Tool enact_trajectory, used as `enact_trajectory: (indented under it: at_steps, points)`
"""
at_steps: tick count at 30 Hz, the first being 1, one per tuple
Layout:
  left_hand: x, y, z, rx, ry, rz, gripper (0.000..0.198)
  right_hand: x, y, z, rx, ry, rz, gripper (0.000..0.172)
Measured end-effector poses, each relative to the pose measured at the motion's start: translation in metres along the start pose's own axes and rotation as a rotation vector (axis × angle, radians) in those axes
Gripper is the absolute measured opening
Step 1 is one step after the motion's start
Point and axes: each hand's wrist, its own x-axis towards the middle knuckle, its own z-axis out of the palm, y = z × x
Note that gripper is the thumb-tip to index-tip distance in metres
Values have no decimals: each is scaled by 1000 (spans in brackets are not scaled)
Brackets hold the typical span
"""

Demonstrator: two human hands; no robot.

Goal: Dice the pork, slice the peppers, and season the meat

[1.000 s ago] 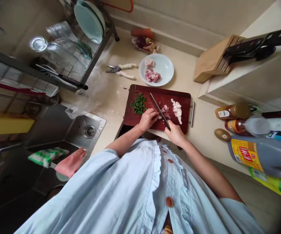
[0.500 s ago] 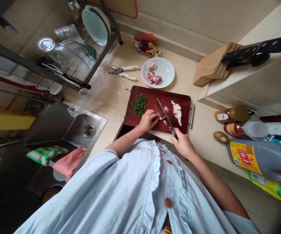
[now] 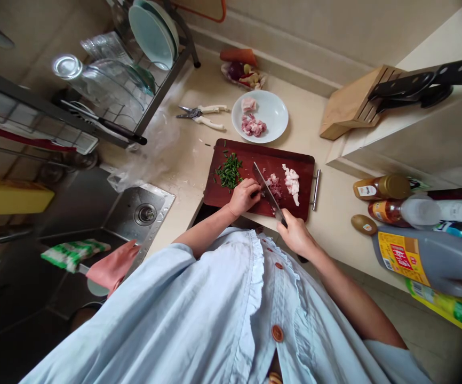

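My right hand [image 3: 294,230] is closed around the handle of a kitchen knife [image 3: 267,191], its blade slanting up and left across the dark red cutting board [image 3: 251,154]. My left hand [image 3: 245,196] rests on the board with curled fingertips close to the blade. What those fingers press on is mostly hidden, though small meat bits show beside them. Chopped pink meat [image 3: 274,185] lies just right of the blade. Farther right is a pile of whitish fat pieces [image 3: 292,182]. Chopped green stalks [image 3: 229,170] lie on the board's left part.
Behind the board stand a white plate [image 3: 275,114] with meat and pliers [image 3: 202,114] with pale handles. A knife block [image 3: 349,104] is at the back right, bottles [image 3: 403,256] and a kiwi [image 3: 363,224] at the right. The sink [image 3: 162,205] and dish rack [image 3: 162,88] are left.
The knife and my right hand have shifted slightly left, toward my left fingertips. More chopped pink meat shows right of the blade. My left hand stays almost in place.
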Motion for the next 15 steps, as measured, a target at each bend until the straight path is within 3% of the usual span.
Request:
enact_trajectory:
  at_steps: [8, 15]
  points:
    - [-1, 0, 0, 32, -7, -15, 8, -3, 7, -2, 79, -48, 24, 16]
    - [-1, -3, 1, 23, -31, 3, 6, 30, -2, 11, 52, 24, 29, 22]
